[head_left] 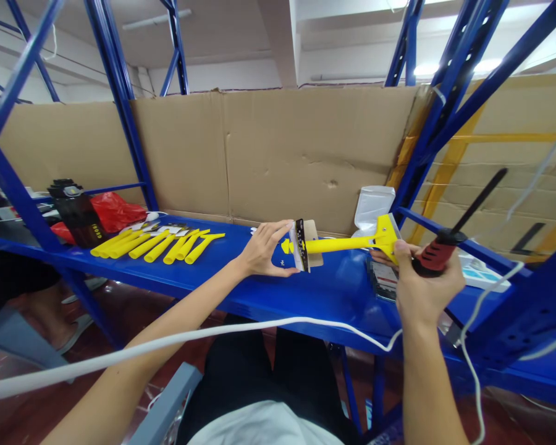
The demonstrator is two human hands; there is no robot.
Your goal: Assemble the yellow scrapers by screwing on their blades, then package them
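My left hand (269, 248) grips a small black-and-white printed packaging box (301, 246) between thumb and fingers, with an open cardboard flap facing right. A long-handled yellow scraper (347, 243) lies level between my hands, its handle end at the box opening; how far it reaches inside is hidden. My right hand (424, 278) pinches the scraper's wide head. That same hand also holds a screwdriver-like tool (438, 253) with a red and black handle, its dark shaft pointing up and right. Several yellow scrapers (155, 246) rest in a row on the blue tabletop to the left.
A white cable (241, 324) crosses in front of the blue table (278, 296). Far left are a black bottle (76, 213) and red plastic bag (118, 210). An open white container (374, 207) stands behind; blue posts (429, 133) and cardboard (278, 154) border the table. A person sits at left.
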